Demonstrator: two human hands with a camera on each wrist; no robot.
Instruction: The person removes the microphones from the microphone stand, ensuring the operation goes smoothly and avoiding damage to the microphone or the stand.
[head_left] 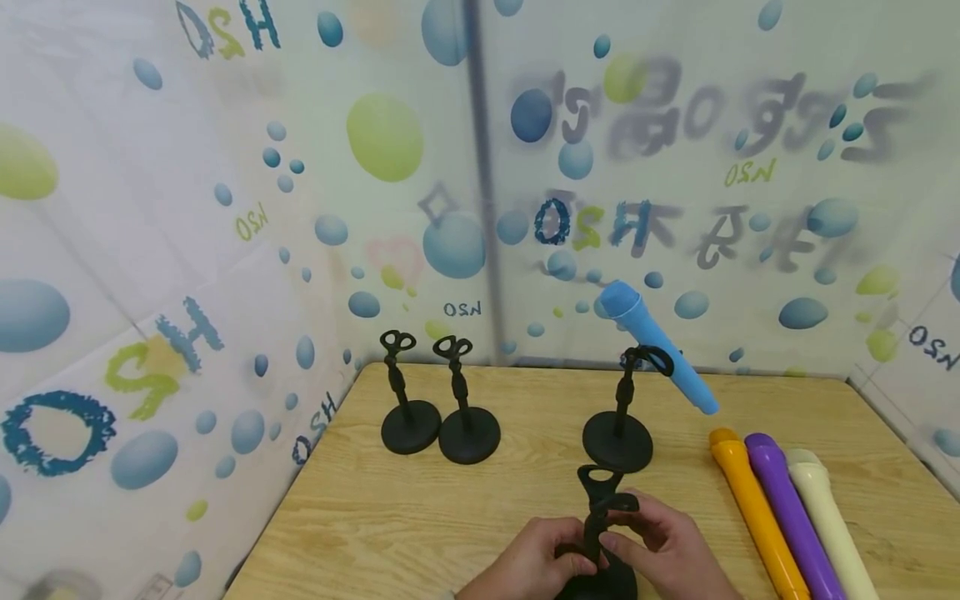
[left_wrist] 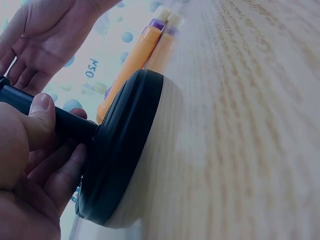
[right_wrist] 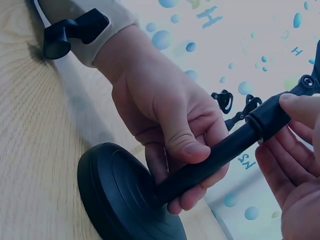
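Observation:
A black desktop microphone stand [head_left: 598, 521] is upright at the table's front, between both hands. My left hand [head_left: 528, 560] grips its pole low down; in the right wrist view thumb and fingers wrap the pole [right_wrist: 207, 165] just over the round base [left_wrist: 122, 155]. Higher up, my right hand [head_left: 675, 546] pinches the collar [right_wrist: 270, 116] under the clip with thumb and fingers. The base rests flat on the wooden table. Behind it, another stand [head_left: 618, 437] holds a blue microphone [head_left: 663, 346] at a slant in its clip.
Two more black stands [head_left: 408, 427] are side by side at the back left. Orange [head_left: 757, 508], purple [head_left: 795, 517] and cream [head_left: 832, 525] microphones lie in a row at the right. A patterned curtain [head_left: 390, 208] hangs behind the wooden table [head_left: 360, 508].

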